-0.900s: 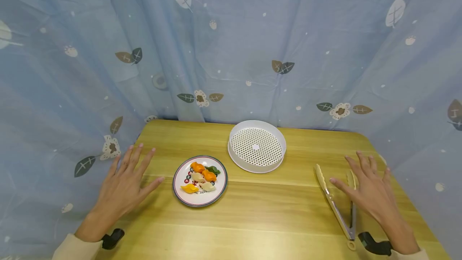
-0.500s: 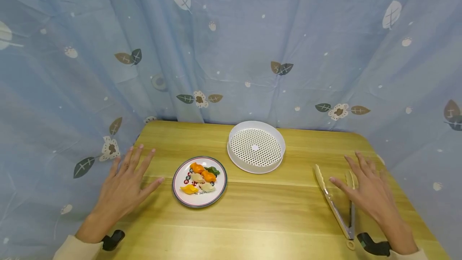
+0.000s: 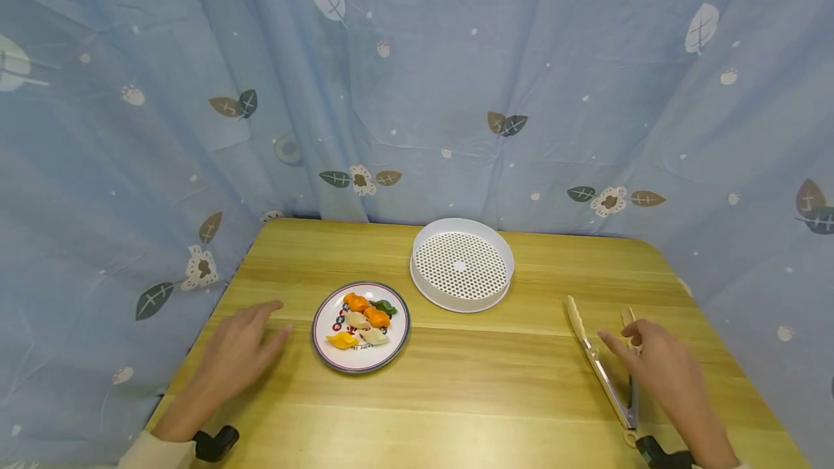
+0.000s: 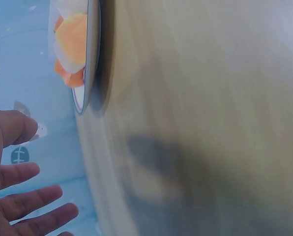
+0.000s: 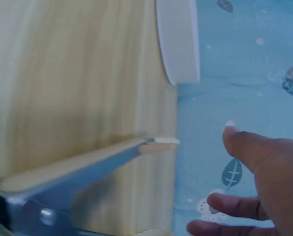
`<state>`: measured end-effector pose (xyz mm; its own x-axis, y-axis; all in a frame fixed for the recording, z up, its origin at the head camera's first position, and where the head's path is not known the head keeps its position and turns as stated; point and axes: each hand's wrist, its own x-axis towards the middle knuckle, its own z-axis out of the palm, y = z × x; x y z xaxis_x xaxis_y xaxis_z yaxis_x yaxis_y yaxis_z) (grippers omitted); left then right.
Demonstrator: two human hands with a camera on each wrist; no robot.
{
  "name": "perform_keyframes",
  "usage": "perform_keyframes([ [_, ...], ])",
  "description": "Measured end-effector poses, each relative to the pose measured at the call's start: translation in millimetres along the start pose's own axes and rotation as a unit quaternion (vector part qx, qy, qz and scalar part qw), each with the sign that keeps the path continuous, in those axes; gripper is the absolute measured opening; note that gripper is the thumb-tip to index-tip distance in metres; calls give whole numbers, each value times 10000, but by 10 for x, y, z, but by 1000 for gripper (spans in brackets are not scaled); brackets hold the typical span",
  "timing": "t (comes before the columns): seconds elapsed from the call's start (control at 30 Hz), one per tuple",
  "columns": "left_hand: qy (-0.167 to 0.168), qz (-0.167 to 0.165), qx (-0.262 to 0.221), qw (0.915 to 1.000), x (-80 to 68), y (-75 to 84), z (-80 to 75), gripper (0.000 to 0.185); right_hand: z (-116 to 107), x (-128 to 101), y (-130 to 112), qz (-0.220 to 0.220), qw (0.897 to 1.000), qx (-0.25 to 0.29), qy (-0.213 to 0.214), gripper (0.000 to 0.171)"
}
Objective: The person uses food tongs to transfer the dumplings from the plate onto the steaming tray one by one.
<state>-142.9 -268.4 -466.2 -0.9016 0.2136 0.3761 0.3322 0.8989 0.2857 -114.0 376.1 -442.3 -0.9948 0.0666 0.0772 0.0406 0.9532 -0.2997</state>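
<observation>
Wooden table (image 3: 469, 382) is standing against a blue leaf-printed curtain (image 3: 417, 93), and both hands are working at its near edge.

Step in hand, as judged: the right hand (image 3: 658, 368) is reaching for the tongs (image 3: 602, 364), not yet gripping them. The tongs are lying on the right side of the table, arms spread apart, hinge end toward the person, tips pointing away. The hand is hovering over the right arm of the tongs, thumb stretching toward the left arm; fingers are loosely bent and closing on nothing. In the right wrist view the fingers (image 5: 254, 152) are lying apart from the metal arm (image 5: 73, 177); whether they are touching the tongs I cannot tell.

Next move likely calls for bringing thumb and fingers down on both arms near the hinge, squeezing evenly so the tongs are not skidding on the smooth wood.

Left hand (image 3: 237, 353) is resting low at the left side, palm down, fingers straight and slightly spread, holding nothing, just beside the plate (image 3: 360, 360). The plate is carrying orange, pale and green dumplings (image 3: 365, 318).

Farther back, a white perforated steamer tray (image 3: 462, 265) is sitting near the curtain, well apart from both hands.
</observation>
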Motion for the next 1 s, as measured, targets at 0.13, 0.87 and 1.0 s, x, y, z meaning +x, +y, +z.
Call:
perform_keyframes([
  [0.13,-257,-406,-514,9975,-26,20,80,45,85,-55,37,274,9993,140,-228,76],
  [0.87,-1144,-1709,-2469,9470,9,115,459,64,352,-236,35,1530,9836,618,-732,104],
  [1.0,-1233,-1806,-2610,9402,26,146,488,66,386,-248,18,1620,9825,549,-732,87],
])
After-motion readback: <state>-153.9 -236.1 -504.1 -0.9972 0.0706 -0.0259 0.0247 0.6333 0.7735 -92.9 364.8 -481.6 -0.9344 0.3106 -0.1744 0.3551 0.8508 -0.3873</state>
